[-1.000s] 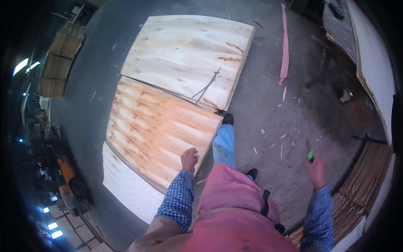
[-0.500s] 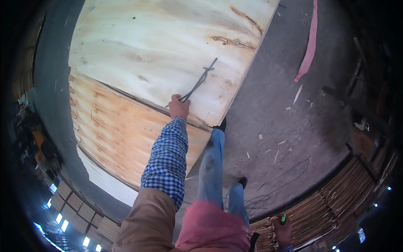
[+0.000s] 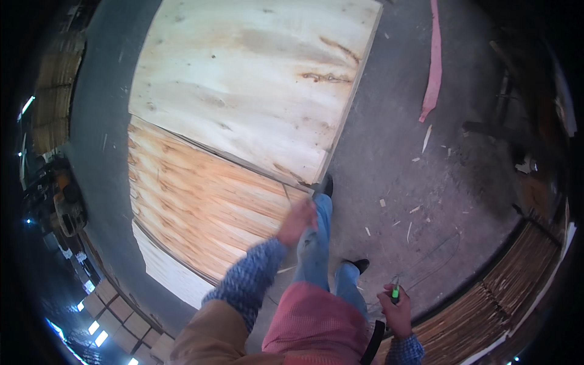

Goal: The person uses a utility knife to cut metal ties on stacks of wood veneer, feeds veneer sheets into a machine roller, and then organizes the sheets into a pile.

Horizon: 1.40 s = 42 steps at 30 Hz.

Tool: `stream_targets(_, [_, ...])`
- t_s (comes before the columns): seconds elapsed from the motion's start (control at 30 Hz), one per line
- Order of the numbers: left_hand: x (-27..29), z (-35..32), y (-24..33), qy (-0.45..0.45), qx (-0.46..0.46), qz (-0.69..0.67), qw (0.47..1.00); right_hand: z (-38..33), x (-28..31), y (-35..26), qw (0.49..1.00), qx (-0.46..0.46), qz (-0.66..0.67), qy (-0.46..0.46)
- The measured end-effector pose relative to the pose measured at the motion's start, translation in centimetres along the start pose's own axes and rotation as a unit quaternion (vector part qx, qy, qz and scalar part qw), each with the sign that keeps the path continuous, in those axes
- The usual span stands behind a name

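head view, looking down past a pink apron and blue trousers to a grey floor. the right hand, low and close to the body, is closed around a small green-and-black tool. the tool lies in the fingers with its long axis running nearly straight away from the person, its thin end pointing forward. the left hand, farther forward, is blurred; its fingers look partly curled, and i cannot tell whether it grips anything. it hovers over the trouser leg, by the near right corner of an orange-toned wooden sheet; a thin dark line lies on that corner, just ahead of the hand.

beyond the left hand, a larger pale wooden sheet meets the orange one along its far edge. a white sheet shows to the left hand's lower left. well ahead of the right hand, a long pink strip lies lengthwise away from the person. right of that hand, thin brown sheets are stacked.
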<state>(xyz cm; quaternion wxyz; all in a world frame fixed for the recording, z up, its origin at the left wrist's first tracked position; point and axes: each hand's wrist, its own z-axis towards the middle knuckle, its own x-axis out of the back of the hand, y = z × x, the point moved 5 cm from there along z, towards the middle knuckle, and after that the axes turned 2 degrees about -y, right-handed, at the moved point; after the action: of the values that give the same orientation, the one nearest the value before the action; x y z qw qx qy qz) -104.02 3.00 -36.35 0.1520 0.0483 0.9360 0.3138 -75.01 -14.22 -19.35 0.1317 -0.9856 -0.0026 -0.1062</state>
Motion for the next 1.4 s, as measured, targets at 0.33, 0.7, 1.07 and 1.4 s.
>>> stream_targets(0.33, [-27.3, -31.5, 4.9, -0.122, -0.056, -0.586, 0.799, -15.8, 3.5, 9.6, 0.916, 0.286, 0.084, -0.267])
stream_targets(0.7, [-34.2, -36.9, 9.7, -0.178, -0.191, -0.404, 0.877, -31.1, 25.3, 34.6, 0.935, 0.323, 0.146, 0.02])
stream_targets(1.07, [-50.3, -36.3, -12.8, -0.287, 0.14, 0.446, 0.836, -54.8, 25.3, 55.5, 0.698, 0.289, 0.54, 0.372])
stream_targets(1.4, [-44.0, -28.9, -13.5, -0.201, 0.193, 0.391, 0.877, -60.2, 15.1, 73.9, 0.69, -0.089, 0.402, 0.595])
